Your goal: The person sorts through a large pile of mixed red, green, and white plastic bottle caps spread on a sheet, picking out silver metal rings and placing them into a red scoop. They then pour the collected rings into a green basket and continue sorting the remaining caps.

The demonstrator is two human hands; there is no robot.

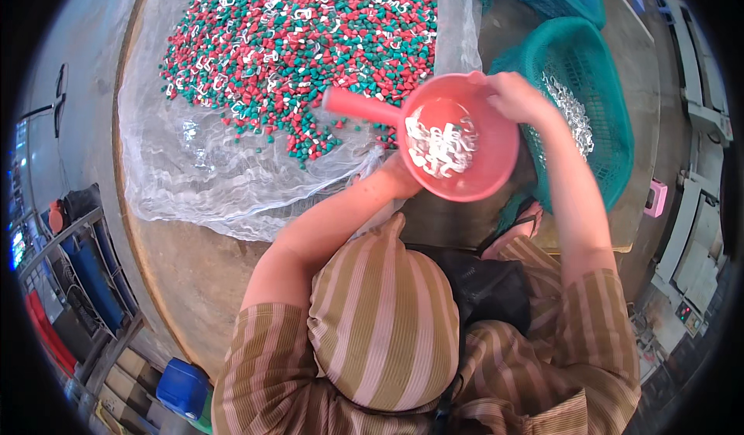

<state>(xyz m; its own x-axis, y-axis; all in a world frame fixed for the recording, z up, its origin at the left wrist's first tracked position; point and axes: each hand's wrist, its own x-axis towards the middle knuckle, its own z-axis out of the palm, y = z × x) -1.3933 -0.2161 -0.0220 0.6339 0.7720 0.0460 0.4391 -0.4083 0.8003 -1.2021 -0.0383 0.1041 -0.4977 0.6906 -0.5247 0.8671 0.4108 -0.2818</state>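
Right hand (515, 98) grips the far rim of the pink scoop (457, 137); left hand (399, 175) supports it from beneath, grip not discernible; scoop contains white metal hooks (438, 144); teal basket (597, 102) just right; red-green pellets (298, 40) lie on mesh sheet (194, 171).

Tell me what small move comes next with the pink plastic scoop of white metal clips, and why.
Probably tip the pink plastic scoop toward the teal plastic basket. The right hand grips its far rim right beside the basket, the left hand props it from below, white metal clips sit in its bowl, and similar pieces already lie in the basket.
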